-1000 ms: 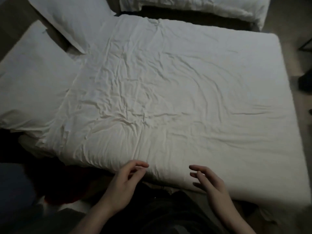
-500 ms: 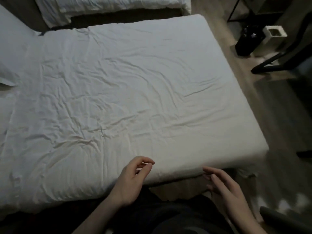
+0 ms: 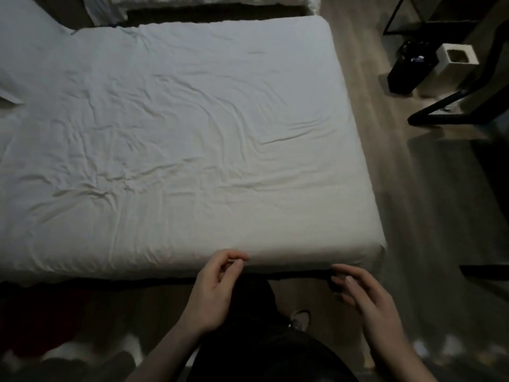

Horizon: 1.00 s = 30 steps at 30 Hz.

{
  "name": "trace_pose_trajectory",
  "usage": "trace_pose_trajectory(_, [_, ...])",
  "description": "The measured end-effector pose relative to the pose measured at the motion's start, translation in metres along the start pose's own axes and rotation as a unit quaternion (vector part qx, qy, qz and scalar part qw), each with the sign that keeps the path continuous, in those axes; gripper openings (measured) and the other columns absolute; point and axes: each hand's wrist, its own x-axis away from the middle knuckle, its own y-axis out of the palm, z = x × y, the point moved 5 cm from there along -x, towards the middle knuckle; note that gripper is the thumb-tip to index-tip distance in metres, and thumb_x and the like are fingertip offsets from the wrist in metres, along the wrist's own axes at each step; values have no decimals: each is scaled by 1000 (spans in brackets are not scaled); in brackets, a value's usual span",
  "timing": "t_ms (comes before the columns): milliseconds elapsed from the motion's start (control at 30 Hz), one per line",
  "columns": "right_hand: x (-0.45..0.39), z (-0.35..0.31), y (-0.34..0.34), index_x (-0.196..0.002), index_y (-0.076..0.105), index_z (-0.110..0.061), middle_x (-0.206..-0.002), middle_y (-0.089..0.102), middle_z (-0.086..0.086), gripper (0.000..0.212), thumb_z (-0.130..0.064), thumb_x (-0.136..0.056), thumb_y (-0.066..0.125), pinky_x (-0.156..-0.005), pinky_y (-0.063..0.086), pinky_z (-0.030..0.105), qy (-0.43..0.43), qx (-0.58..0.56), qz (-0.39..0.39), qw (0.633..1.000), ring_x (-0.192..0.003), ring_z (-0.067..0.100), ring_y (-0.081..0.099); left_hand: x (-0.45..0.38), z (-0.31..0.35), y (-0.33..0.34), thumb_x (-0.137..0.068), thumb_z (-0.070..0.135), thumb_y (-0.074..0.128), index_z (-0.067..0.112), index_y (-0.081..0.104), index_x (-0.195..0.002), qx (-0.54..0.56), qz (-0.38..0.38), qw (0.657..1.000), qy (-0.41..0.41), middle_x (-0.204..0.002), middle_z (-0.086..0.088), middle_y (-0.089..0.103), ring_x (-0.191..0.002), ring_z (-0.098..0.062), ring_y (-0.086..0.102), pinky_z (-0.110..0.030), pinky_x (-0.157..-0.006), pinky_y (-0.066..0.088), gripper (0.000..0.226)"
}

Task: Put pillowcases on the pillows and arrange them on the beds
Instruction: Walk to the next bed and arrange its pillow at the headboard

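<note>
A bed with a wrinkled white sheet fills most of the view. A white pillow lies at its far left, cut off by the frame edge. My left hand hovers just off the bed's near edge, fingers loosely curled, holding nothing. My right hand hangs further right beside the bed's near corner, fingers relaxed and empty. A second bed with white bedding shows at the top.
Wooden floor runs along the bed's right side. A black bin and a white box stand at the upper right by a black metal frame. Dark and red items lie on the floor at lower left.
The view has swung right: the pillows slid out at the left and the floor, bin and frame came in. Both hands stay empty near the bed's edge.
</note>
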Motion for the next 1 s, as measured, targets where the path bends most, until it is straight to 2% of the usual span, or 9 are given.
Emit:
trace_pose_trajectory(100, [-16,-5,-25,-107,77,-34,-109,78,2,74,-90,-58,70,-85,59,24,-8,-3,-30,1000,-110,16,72,7,7,30,-97,33,59,20,73,-102,8,26,1000,8,-101,9,74,-96,-1,67,-15,-86,50,19])
trace_pose_trajectory(233, [-44,-15,-58,-109,77,-36,-109,78,-1,68,-87,-66,68,-90,59,30,-19,24,-54,998,-110,19,72,-12,15,62,-89,51,53,23,74,-102,15,47,999,8,-105,4,75,-104,-15,70,-37,-96,54,38])
trace_pose_trajectory(367, [-76,-29,-105,-107,78,-35,-105,77,3,33,-55,-84,65,-87,59,25,-19,27,-40,999,-110,21,71,-58,36,110,-88,54,51,32,73,-101,22,17,1000,14,-109,5,73,-105,-15,69,-44,-96,54,34])
trace_pose_trajectory(567, [-125,-41,-176,-111,77,-31,-108,77,2,75,-88,-63,69,-91,60,35,-14,32,9,999,-111,16,72,-124,77,175,-88,54,50,24,73,-103,17,-5,1000,26,-110,9,73,-108,-13,68,-46,-96,54,41])
trace_pose_trajectory(700, [-169,-55,-203,-111,76,-33,-109,77,5,71,-87,-65,68,-89,60,32,-10,39,-3,999,-111,18,72,-153,100,200,-85,55,50,23,73,-103,26,11,999,25,-112,10,73,-107,-12,68,-47,-97,53,44])
trace_pose_trajectory(767, [-195,-63,-214,-109,77,-33,-108,77,2,46,-69,-80,70,-87,60,29,-7,40,-21,999,-110,17,71,-166,109,214,-84,56,50,21,73,-104,28,23,999,19,-113,9,73,-107,-12,67,-49,-98,53,46])
trace_pose_trajectory(833, [-227,-71,-228,-107,78,-30,-108,77,-1,17,-32,-98,63,-86,59,26,-11,44,-48,998,-110,14,71,-181,117,230,-85,55,50,23,74,-104,33,41,998,20,-113,8,73,-108,-12,67,-49,-98,53,44])
trace_pose_trajectory(900, [-260,-76,-243,-109,77,-23,-107,77,1,23,-14,-101,58,-85,59,25,-12,51,-76,996,-108,15,71,-193,127,249,-86,55,51,26,73,-103,38,72,997,17,-114,7,73,-108,-13,68,-49,-98,53,41])
trace_pose_trajectory(1000, [-309,-87,-270,-107,78,-22,-103,76,7,23,-12,-100,58,-83,59,25,-15,43,-129,991,-104,16,70,-209,138,284,-86,57,51,23,74,-106,48,128,991,-3,-112,6,74,-108,-11,69,-49,-99,53,46])
